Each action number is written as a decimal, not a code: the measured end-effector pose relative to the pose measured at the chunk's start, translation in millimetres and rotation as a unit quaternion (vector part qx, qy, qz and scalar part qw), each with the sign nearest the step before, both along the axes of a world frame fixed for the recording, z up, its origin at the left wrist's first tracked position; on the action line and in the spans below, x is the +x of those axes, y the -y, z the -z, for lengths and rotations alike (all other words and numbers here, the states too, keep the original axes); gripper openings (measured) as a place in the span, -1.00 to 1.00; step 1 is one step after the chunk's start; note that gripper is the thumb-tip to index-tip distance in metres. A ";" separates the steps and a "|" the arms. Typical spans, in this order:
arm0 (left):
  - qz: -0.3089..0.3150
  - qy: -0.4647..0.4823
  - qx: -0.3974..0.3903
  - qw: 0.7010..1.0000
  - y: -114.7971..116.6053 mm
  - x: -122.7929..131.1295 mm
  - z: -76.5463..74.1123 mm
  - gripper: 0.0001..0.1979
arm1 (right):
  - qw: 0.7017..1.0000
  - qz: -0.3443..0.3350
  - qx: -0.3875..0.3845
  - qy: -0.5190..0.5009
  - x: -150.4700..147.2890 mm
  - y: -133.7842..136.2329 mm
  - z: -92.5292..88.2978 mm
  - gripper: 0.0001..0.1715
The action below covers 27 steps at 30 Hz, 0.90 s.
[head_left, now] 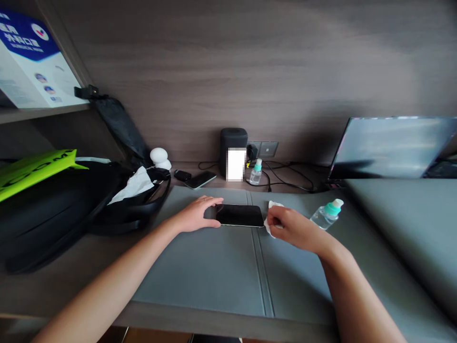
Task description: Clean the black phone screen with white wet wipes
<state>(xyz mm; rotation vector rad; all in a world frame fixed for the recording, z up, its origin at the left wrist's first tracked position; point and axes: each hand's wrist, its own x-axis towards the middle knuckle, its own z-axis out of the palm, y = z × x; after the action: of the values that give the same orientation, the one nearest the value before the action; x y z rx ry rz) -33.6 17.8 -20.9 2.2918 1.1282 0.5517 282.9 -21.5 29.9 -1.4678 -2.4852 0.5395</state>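
Note:
A black-screened smartphone (240, 216) lies face up on the grey desk mat (200, 271). My left hand (196, 213) grips its left end, thumb on the near edge and fingers on the far edge. At the other end, my right hand (291, 227) is closed on a crumpled white tissue (274, 204), which touches or nearly touches the phone's right edge. Part of the tissue is hidden under my fingers. Just beyond my right wrist, a clear spray bottle (324, 216) with a teal collar rests on the mat, leaning to the right in the view.
Along the back stand a black speaker (233, 138) and a smaller bottle (255, 174) among cables. A second phone (201, 179) and a white figurine (159, 157) are left of them. A black bag (64, 205) occupies the left; a monitor (389, 147) stands right.

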 end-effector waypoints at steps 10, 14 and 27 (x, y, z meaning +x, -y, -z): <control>0.015 0.009 0.025 1.000 -0.9 2.4 -3.3 -0.28 | 0.983 0.006 0.175 -0.055 -15.6 -8.8 -4.4 -0.69; 0.009 0.017 0.022 1.000 0.0 3.9 -1.0 -0.17 | 0.978 -0.047 0.203 -0.031 -66.0 -12.0 1.7 -0.73; -0.015 0.024 0.021 0.999 1.2 4.3 4.4 -0.09 | 0.972 -0.013 0.234 0.034 -124.9 -21.6 47.6 -0.46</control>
<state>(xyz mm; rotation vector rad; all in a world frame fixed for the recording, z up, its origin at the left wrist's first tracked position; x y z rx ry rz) -29.3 16.6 -25.3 2.2881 1.1391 0.6423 158.0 0.1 -17.7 -1.2806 -2.4530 -0.0978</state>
